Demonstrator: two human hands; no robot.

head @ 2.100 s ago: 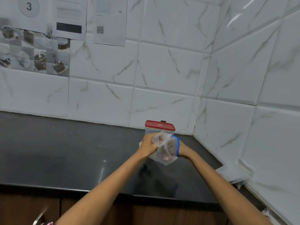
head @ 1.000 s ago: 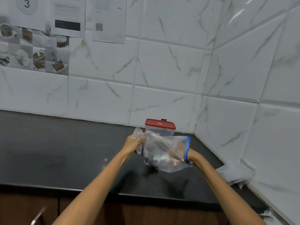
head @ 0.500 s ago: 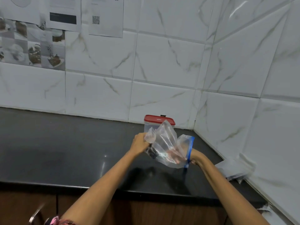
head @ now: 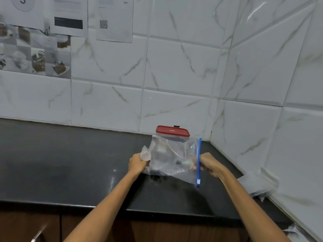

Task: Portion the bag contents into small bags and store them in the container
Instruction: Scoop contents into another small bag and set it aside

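Bag: you hold a clear zip bag (head: 172, 159) in the air above the worktop, just below centre of the view. It lies stretched sideways between your two hands. Its blue zip strip (head: 198, 162) runs up and down along the edge at 3 o'clock. Small dark and pale pieces sit inside, too blurred to name.
Left hand: your left hand (head: 138, 163), at 9 o'clock of the bag, has its fingers curled tight around a bunched corner of the plastic.
Right hand: your right hand (head: 208, 164), at 3 o'clock of the bag, pinches the zip edge. Some fingers show through the plastic, inside or behind it; which one cannot be told.
Container: a clear container with a red lid (head: 172, 131) stands on the worktop at 12 o'clock of the bag, near the wall corner, lid on. The bag hides its lower part.
Worktop: a dark, glossy worktop (head: 61, 163) meets white marbled wall tiles (head: 174, 67).
Small bags: a blurred pile of clear plastic (head: 257, 186) lies at 4 o'clock, against the right wall.
Wall papers: printed sheets (head: 113, 18) hang at 11 o'clock.
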